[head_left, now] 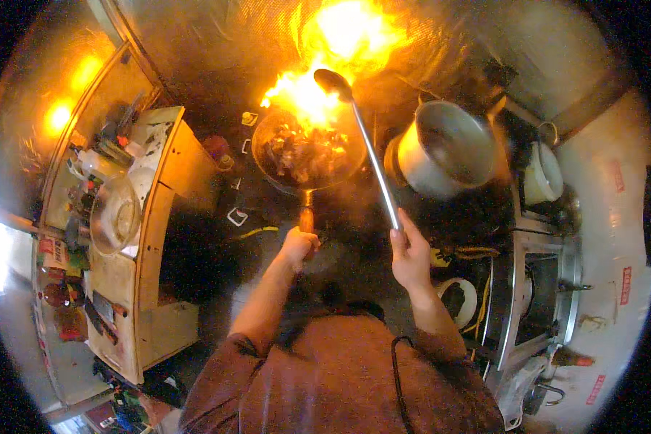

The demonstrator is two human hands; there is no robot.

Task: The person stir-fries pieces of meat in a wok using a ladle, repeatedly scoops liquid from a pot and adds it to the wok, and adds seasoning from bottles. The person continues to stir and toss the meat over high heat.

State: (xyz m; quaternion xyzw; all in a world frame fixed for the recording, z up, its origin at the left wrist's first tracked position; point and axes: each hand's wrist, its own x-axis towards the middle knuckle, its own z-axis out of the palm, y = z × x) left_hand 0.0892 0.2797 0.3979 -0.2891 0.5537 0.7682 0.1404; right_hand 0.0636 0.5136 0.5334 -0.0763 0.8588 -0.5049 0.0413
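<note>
My left hand [299, 245] grips the wooden handle of a wok [271, 178], which holds dark pieces of food [298, 152] blurred by motion or smoke. Tall bright flames [314, 92] rise at the wok's far edge and up towards the wall. In my right hand [410, 252] is the long metal handle of a ladle [377, 163]. The ladle's bowl is raised above the far right side of the wok, in front of the flames, apart from the food. Whether the bowl holds anything cannot be told.
A large metal pot [428, 173] stands right of the wok. On the left, a wooden counter [163, 217] bears a clear bowl [108, 238], bottles and a cleaver [104, 307]. A white bucket [554, 176] is at far right, above a metal-framed sink [515, 304]. A white round container [469, 304] sits low near my right forearm.
</note>
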